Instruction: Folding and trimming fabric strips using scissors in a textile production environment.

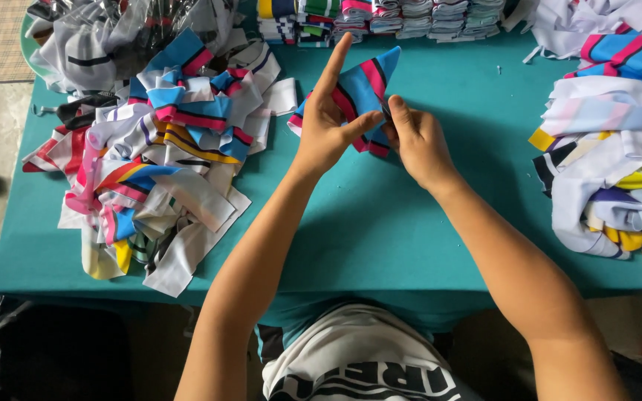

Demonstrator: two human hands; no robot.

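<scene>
Holding a blue fabric piece (362, 93) with pink and black stripes above the teal table (380, 223) at upper centre of the frame, we pinched it between both hands. Our left hand (328, 122) gripped its left part with the thumb, index finger pointing straight up, while our right hand (414, 141) pinched its right edge between thumb and fingers. A loose heap of striped scraps (157, 156) lay at left, folded stacks (380, 18) along the top edge, and another pile of cloth (618, 148) at right.
</scene>
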